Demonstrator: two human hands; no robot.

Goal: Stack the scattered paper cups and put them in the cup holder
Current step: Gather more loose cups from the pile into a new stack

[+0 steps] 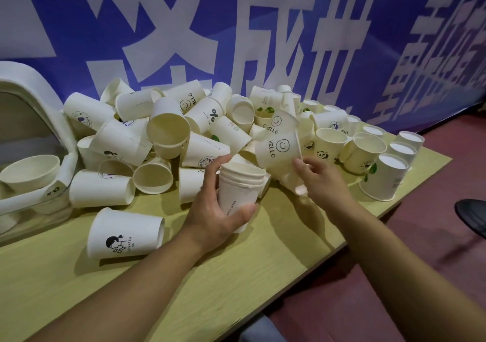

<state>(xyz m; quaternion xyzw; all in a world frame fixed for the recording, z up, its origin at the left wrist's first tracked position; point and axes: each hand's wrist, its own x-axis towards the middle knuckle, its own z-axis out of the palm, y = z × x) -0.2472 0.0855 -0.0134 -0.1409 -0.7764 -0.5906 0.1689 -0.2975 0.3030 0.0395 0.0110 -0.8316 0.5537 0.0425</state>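
Forearms are reaching in: left grip (221,207) is clamping the stack (240,186) upright, mouth up, while right grip (319,177), at three o'clock, is pinching a HELLO cup (280,155) to nest.

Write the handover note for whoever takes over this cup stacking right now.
Left hand grips a short upright stack of nested cups. Right hand pinches a HELLO cup beside the stack, not yet nested. Most cups lie in a loose pile on the table; some stand upside down at right. Done: a few nested. Left: the pile, then the holder.
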